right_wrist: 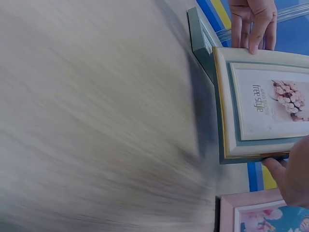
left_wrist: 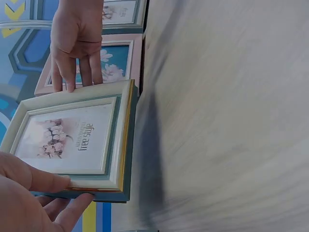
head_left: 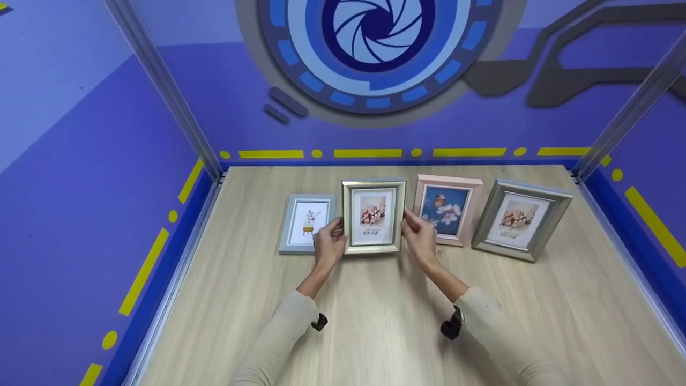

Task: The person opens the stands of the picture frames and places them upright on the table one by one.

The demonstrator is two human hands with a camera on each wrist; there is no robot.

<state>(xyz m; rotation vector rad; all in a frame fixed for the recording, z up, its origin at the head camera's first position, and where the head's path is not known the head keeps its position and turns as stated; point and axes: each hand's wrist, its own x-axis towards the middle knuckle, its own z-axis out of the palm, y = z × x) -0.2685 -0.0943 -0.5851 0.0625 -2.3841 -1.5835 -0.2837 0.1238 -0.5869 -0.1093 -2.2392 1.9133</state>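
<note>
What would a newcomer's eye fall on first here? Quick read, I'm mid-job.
Probably the large blue round emblem on the back wall in the head view. Below it, the left hand and right hand grip a gold-edged frame by its sides. On the wooden table, a light-blue frame sits to its left, with a pink frame and a silver-grey frame to its right.
</note>
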